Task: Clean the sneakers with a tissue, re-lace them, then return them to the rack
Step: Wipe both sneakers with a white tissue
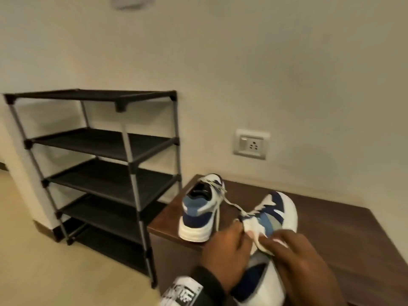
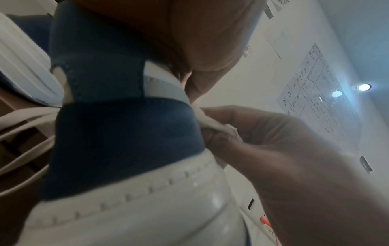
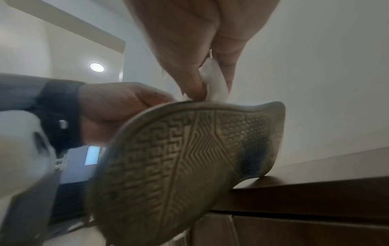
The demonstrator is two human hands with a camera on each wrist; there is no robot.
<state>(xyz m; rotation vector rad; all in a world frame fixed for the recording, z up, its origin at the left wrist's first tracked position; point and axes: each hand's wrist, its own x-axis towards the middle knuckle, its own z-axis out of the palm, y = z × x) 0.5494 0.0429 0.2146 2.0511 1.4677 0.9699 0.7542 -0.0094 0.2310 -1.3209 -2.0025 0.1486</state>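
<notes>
The left hand (image 1: pixel 225 250) grips the near sneaker (image 1: pixel 276 219), which is tilted with its toe resting on the brown worktop (image 1: pixel 344 235), while the right hand (image 1: pixel 295 250) pinches a white tissue (image 3: pixel 214 86) against the shoe's upper. The second sneaker (image 1: pixel 202 208) stands on the worktop's left end, just beside the black rack (image 1: pixel 106 146), its laces trailing toward the near sneaker.
</notes>
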